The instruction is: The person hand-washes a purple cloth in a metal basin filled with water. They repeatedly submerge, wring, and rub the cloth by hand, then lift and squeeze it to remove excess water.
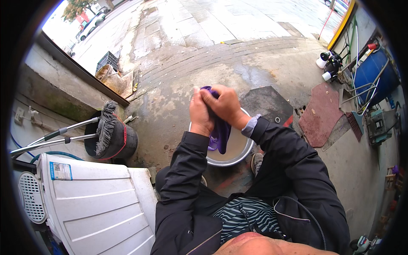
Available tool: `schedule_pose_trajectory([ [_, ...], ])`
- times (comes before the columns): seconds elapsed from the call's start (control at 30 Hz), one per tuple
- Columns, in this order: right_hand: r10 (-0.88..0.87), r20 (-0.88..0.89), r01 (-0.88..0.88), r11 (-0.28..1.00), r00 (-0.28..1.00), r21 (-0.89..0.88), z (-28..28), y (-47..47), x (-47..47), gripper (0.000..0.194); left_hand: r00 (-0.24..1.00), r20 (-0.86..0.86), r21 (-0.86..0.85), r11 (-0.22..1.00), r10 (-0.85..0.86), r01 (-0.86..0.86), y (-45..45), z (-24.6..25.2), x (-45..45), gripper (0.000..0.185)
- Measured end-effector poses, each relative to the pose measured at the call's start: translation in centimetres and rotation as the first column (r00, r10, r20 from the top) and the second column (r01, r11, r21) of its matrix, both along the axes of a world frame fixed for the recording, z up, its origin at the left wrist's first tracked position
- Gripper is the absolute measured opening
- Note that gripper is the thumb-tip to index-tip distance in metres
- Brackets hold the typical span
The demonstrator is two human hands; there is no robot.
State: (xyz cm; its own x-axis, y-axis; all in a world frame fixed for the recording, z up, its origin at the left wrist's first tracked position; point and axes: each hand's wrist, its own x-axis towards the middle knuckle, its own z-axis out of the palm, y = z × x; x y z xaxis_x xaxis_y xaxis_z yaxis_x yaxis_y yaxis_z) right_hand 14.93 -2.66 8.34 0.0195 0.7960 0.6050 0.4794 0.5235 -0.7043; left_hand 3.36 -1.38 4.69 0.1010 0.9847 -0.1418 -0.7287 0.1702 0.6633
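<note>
Both hands are up in front of me, gripping a wet-looking purple cloth (224, 132). My left hand (200, 113) is pressed along one side of it, fingers pointing away from me. My right hand (227, 101) wraps over the top of the cloth, its thumb close to the left fingers. The cloth's lower end hangs down over a round metal basin (230, 163). Cloudy, tan water (237, 145) fills part of the basin. My hands hide the far left part of the rim and much of the cloth's upper portion.
At left, a mop (108, 127) rests in a black bucket (129, 143) beside a white ribbed plastic panel (98, 197). A dark mat (269, 103) and a reddish mat (320, 114) lie to the right. Beyond them are a broom (354, 126) and a blue barrel (376, 76).
</note>
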Motion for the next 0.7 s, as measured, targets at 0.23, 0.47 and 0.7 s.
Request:
schedule_pose_trajectory([
  [0.23,-0.061,-0.04,0.06,0.998,0.997,-0.035,0.0,0.0,-0.5,0.046,0.996,0.088,-0.079,0.997,0.017,-0.01,-0.3,-0.2,0.6,0.039],
  [0.47,0.042,-0.106,-0.044,0.999,0.994,-0.016,0.4,-0.8,-0.4,0.04,1.0,-0.026,-0.055,0.998,-0.014,0.012,-0.3,1.0,-0.2,0.042],
  [0.7,-0.064,-0.132,0.039,0.982,0.989,-0.184,0.5,-0.2,0.3,0.045,0.985,0.149,-0.047,0.994,-0.088,0.096,-1.4,0.3,1.3,0.048],
])
